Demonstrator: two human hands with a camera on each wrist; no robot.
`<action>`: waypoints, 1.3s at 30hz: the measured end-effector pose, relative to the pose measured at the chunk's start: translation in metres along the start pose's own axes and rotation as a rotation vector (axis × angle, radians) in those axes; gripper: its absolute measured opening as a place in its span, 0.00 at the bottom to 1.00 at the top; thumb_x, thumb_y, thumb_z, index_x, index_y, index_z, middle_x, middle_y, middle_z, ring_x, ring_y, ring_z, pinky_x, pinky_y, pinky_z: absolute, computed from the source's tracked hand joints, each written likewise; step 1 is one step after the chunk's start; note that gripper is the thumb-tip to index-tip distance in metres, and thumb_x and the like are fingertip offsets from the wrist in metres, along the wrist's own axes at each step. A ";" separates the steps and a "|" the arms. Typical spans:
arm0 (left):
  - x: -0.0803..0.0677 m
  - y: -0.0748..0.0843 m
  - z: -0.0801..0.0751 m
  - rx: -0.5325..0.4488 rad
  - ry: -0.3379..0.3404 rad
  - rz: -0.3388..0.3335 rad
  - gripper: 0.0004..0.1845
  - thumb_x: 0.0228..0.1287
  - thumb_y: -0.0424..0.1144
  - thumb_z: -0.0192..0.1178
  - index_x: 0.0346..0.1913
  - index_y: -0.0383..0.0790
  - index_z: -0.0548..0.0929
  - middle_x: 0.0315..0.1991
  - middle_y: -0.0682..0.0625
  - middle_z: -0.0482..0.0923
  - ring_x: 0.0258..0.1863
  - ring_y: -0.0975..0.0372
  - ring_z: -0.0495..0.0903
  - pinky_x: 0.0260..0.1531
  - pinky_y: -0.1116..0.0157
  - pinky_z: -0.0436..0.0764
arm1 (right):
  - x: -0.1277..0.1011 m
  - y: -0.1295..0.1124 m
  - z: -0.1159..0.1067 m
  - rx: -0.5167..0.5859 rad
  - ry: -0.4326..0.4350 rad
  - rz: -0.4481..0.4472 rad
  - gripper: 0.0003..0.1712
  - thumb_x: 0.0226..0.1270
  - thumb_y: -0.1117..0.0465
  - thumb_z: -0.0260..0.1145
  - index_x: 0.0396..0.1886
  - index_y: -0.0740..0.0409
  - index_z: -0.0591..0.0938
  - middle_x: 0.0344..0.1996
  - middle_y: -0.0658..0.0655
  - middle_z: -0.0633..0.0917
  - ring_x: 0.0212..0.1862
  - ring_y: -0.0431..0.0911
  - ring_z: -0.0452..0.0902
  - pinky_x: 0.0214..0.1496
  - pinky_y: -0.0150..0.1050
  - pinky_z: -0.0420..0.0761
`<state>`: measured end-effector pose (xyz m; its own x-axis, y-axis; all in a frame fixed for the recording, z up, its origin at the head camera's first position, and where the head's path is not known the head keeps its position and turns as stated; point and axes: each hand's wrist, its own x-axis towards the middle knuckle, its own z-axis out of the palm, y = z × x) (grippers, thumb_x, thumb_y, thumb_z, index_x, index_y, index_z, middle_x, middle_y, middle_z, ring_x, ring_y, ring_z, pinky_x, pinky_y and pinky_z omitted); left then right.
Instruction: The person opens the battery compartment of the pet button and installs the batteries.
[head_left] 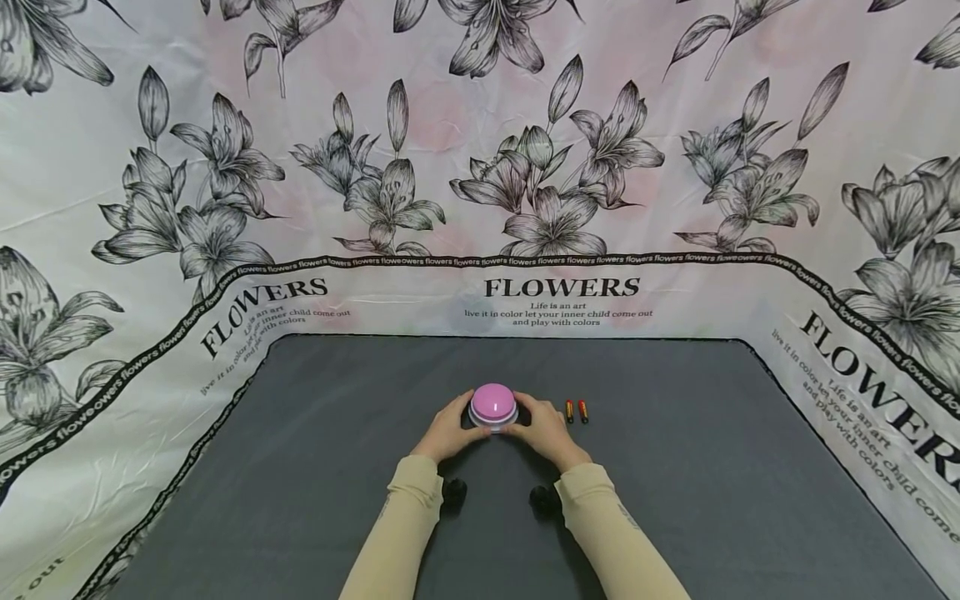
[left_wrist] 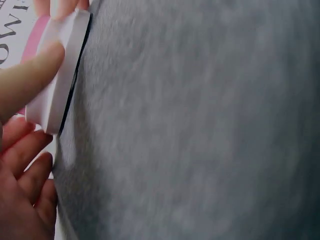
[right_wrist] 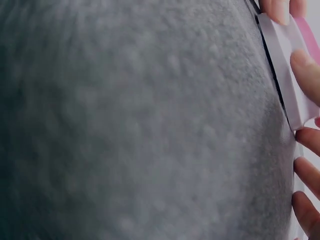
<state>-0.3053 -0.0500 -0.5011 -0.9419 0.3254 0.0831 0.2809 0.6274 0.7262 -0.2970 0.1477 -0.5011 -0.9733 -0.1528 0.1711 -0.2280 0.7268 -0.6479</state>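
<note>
A round push button (head_left: 493, 403) with a pink domed top and a white base sits on the dark grey cloth in the head view. My left hand (head_left: 450, 431) grips its left side, thumb at the near edge. From the right, my right hand (head_left: 546, 431) holds it in the same way. Both wrist views show the white base (left_wrist: 70, 70) between thumb and fingers, with a thin dark line along its underside. Just right of the right hand lie two small batteries, one battery (head_left: 569, 411) beside the other battery (head_left: 584, 411).
Grey cloth (head_left: 337, 467) covers the table surface, bordered by a white band printed with "FLOWERS" (head_left: 562, 287). Behind and at the sides is pale cloth with line-drawn lilies. A small black object sits at each wrist, the left one (head_left: 454, 493) and the right one (head_left: 543, 502).
</note>
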 end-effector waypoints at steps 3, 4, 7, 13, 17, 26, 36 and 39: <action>0.002 0.002 0.001 -0.007 0.038 0.007 0.37 0.58 0.43 0.65 0.67 0.33 0.62 0.64 0.38 0.63 0.63 0.47 0.60 0.59 0.49 0.60 | 0.001 -0.002 0.000 -0.006 0.032 0.005 0.36 0.53 0.53 0.72 0.61 0.59 0.73 0.54 0.60 0.77 0.55 0.57 0.68 0.53 0.56 0.60; 0.003 0.002 0.001 -0.014 0.056 0.014 0.36 0.58 0.41 0.66 0.66 0.33 0.64 0.63 0.38 0.64 0.63 0.48 0.61 0.58 0.49 0.60 | 0.002 -0.002 0.000 -0.005 0.043 0.006 0.36 0.53 0.53 0.73 0.61 0.59 0.73 0.53 0.60 0.78 0.55 0.57 0.68 0.53 0.56 0.60; 0.004 0.003 0.002 -0.028 0.085 0.028 0.34 0.56 0.39 0.67 0.64 0.33 0.66 0.60 0.38 0.67 0.61 0.48 0.64 0.58 0.50 0.61 | 0.002 -0.003 0.000 -0.003 0.058 0.008 0.34 0.53 0.55 0.73 0.60 0.60 0.74 0.52 0.60 0.79 0.54 0.58 0.68 0.53 0.57 0.60; 0.001 0.001 0.003 -0.071 0.051 -0.011 0.34 0.56 0.43 0.67 0.63 0.36 0.67 0.60 0.41 0.69 0.60 0.53 0.66 0.58 0.51 0.62 | -0.001 -0.002 -0.003 0.050 0.010 0.026 0.34 0.53 0.55 0.72 0.59 0.61 0.74 0.51 0.61 0.79 0.56 0.58 0.69 0.57 0.57 0.62; -0.002 0.002 0.003 -0.101 0.060 0.005 0.34 0.55 0.47 0.67 0.62 0.37 0.67 0.59 0.42 0.69 0.59 0.54 0.67 0.58 0.51 0.62 | -0.006 0.000 -0.006 0.143 -0.029 0.041 0.33 0.55 0.54 0.71 0.60 0.61 0.73 0.51 0.61 0.79 0.56 0.55 0.70 0.56 0.55 0.65; -0.006 0.019 -0.003 -0.217 0.136 0.016 0.33 0.56 0.50 0.66 0.59 0.33 0.71 0.53 0.42 0.74 0.52 0.53 0.73 0.51 0.56 0.71 | -0.010 -0.005 -0.019 0.396 -0.049 0.013 0.30 0.62 0.56 0.66 0.60 0.68 0.71 0.50 0.61 0.78 0.50 0.54 0.75 0.49 0.48 0.74; -0.002 0.025 0.000 -0.245 0.173 -0.015 0.34 0.59 0.57 0.60 0.56 0.32 0.74 0.47 0.43 0.77 0.45 0.57 0.77 0.45 0.59 0.75 | -0.016 -0.014 -0.028 0.401 0.031 0.019 0.30 0.66 0.54 0.62 0.60 0.70 0.71 0.50 0.65 0.76 0.50 0.55 0.75 0.50 0.48 0.73; -0.002 0.028 -0.001 -0.258 0.182 -0.039 0.33 0.61 0.61 0.55 0.52 0.33 0.76 0.40 0.45 0.79 0.39 0.59 0.78 0.40 0.60 0.77 | -0.018 -0.015 -0.031 0.449 0.044 -0.021 0.30 0.66 0.56 0.62 0.63 0.66 0.68 0.48 0.65 0.76 0.48 0.56 0.75 0.49 0.49 0.74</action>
<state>-0.2957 -0.0338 -0.4803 -0.9751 0.1583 0.1551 0.2094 0.4290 0.8787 -0.2756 0.1602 -0.4716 -0.9685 -0.1287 0.2130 -0.2458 0.3594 -0.9003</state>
